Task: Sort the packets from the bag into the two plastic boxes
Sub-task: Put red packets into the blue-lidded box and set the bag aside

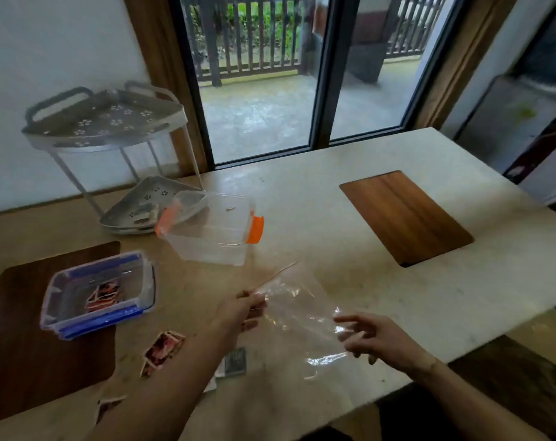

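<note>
Bag (302, 316) pinched in left grip (238, 308), right grip (370, 338) touching it.

The big pale table (349, 218) has two brown wooden boards on it, one on the left (18, 345) and one on the right (405, 218). A clear box with orange clips (211, 230) and a grey metal rack (111, 160) stand on the table top. A red packet (162, 351) and a grey packet (235, 361) lie near the front edge.
</note>
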A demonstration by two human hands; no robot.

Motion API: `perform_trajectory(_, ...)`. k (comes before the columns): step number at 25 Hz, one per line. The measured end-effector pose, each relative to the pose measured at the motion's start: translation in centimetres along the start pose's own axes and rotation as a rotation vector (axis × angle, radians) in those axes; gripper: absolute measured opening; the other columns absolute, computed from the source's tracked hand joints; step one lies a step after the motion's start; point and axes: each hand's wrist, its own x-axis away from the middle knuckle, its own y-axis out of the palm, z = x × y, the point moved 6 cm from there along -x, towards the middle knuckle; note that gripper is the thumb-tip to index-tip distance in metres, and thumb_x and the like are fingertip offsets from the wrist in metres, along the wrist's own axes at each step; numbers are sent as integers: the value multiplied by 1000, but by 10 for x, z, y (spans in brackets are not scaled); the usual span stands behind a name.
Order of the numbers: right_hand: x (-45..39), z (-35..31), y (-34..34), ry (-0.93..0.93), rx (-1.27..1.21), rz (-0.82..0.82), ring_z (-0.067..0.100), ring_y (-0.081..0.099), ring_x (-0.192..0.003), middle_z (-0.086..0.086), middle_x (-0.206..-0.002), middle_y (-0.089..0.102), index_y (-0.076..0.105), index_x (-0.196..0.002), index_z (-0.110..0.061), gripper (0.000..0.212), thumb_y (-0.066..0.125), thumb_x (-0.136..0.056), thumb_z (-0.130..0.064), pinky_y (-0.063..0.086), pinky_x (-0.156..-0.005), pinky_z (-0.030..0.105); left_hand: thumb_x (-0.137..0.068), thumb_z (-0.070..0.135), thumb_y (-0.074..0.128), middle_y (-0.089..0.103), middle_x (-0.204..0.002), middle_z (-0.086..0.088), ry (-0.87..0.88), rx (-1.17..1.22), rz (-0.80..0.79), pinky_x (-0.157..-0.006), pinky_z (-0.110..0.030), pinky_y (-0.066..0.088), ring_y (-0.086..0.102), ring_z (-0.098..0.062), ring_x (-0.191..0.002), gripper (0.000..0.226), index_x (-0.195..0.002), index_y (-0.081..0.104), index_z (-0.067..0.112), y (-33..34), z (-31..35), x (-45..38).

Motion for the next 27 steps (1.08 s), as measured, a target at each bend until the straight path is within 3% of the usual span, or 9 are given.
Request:
perform_trajectory(4,14,43,-58,68,-74,58,16,67,-76,2,-97,75,67,-114,-35,30,70,-86,-25,51,-61,26,-91,15,64,68,-75,-4,-18,-121,-61,-46,-17,38,54,-7,-48,5,-86,62,15,73,-8,-27)
perform_trajectory(8,23,84,-94,151,-85,99,14,65,-70,3,-96,75,67,-114,-30,34,62,-89,-8,50,-62,29,-88,10,68,63,-66,-4,-32,-204,-56,-44,-19,41,57,-12,-50,4,-89,67,7,124,-20,-45)
perform_trajectory(13,21,127,-116,217,62,235,11,65,-61,0,-93,70,69,-110,-33,40,64,-81,-5,58,-66,31,-93,13,62,57,-66,-5,57,-435,-74,-47,-21,46,55,-13,-56,9,-87,64,7,169,-22,-68)
perform_trajectory(20,12,149,-124,234,553,267,6,60,-86,-11,-98,62,47,-130,-49,51,63,-83,-38,51,-71,25,-85,11,65,64,-64,-6,176,-765,-5,-58,-33,54,59,-20,-55,13,-75,64,19,186,-26,-90)
perform_trajectory(24,5,156,-119,195,722,201,13,62,-90,-10,-103,59,31,-138,-49,56,53,-87,-51,51,-68,30,-84,14,65,66,-69,-7,205,-817,17,-65,-40,58,63,-23,-59,3,-84,68,17,185,-29,-97)
perform_trajectory(27,5,154,-119,181,826,204,16,62,-91,-7,-111,56,28,-141,-46,55,47,-90,-57,49,-67,30,-85,19,65,72,-89,-12,215,-823,12,-72,-36,56,69,-29,-79,17,-100,68,12,185,-30,-96)
